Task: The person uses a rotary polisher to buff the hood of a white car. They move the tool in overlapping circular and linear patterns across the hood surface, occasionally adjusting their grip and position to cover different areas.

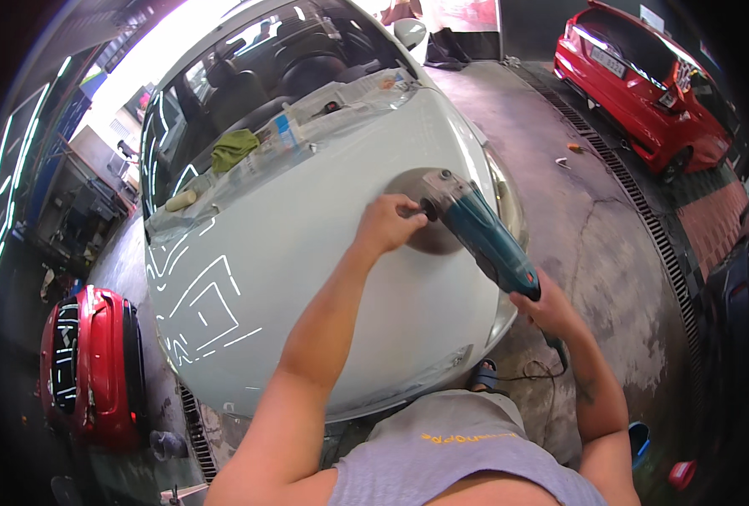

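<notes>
A teal electric polisher rests over the right half of a pale car hood. Its round pad lies against the paint, partly hidden by the tool's metal head. My left hand is closed around the black side handle. The rear grip is wrapped by my right hand, out past the hood's right edge. From that end a dark power cord hangs toward the floor.
Plastic sheeting covers the windshield's base, with a green cloth and a blue-labelled bottle on it. A red car stands far right; a red car part sits at left. A drain grate crosses the floor.
</notes>
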Available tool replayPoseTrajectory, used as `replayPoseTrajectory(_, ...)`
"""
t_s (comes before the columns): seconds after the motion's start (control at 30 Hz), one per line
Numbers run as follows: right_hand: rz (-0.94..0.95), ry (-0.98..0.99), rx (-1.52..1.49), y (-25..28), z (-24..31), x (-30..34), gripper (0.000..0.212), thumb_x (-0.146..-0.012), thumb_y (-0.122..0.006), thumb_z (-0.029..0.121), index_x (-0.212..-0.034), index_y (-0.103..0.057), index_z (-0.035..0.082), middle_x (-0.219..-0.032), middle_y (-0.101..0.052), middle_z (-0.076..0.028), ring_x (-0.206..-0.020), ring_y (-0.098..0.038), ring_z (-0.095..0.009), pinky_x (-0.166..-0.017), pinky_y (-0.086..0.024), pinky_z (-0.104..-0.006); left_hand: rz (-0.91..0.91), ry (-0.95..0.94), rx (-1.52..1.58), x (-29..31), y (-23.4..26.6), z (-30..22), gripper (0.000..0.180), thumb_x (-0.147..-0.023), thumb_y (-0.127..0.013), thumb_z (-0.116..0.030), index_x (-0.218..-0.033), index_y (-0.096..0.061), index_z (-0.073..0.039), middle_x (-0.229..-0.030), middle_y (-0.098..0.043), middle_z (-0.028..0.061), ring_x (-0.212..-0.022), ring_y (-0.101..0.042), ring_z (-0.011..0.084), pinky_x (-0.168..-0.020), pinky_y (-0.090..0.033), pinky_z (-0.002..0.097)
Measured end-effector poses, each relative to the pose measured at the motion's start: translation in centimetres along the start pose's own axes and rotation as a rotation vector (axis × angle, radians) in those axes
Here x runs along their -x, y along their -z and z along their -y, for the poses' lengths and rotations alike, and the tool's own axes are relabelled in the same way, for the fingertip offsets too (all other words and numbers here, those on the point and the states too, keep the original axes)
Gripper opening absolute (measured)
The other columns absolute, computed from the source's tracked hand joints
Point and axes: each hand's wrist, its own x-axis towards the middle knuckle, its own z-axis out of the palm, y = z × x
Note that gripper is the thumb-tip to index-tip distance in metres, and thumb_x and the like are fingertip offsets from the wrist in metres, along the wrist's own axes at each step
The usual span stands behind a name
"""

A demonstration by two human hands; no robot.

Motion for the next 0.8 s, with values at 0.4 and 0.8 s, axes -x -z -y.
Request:
replayPoseTrajectory(0.4,-0.003,0.106,0.125,-12.4,-3.2,6.2,0.069,-0.089,-0.089,0.027,-0.144,-0.056,0.001,-0.117,-0.075,-0.024,-0.109,-0.074,-0.031,-0.099,-0.056,-0.0426,0.001,0.236,-0.091,15.3,6.7,1.8,0.043,-0.089,-0.087,-0.029,-0.123,-0.079,-0.003,-0.121,-0.079,0.0201,-0.112,-0.077,0.0329,-0.096,-0.059,0.0419)
replayPoseTrajectory(0.8,0.336,0.169,0.331,-21.7,-0.2,7.7,0.086,-0.09,-0.083,0.038,-0.159,-0.043,0.004,-0.112,-0.076,-0.03,-0.108,-0.073,-0.049,-0.096,-0.057,-0.051,-0.297,0.376,0.118,31.9,11.5,12.8,0.036,-0.089,-0.089,-0.015,-0.118,-0.078,0.004,-0.106,-0.082,0.0164,-0.095,-0.079,0.0209,-0.089,-0.06,0.0326)
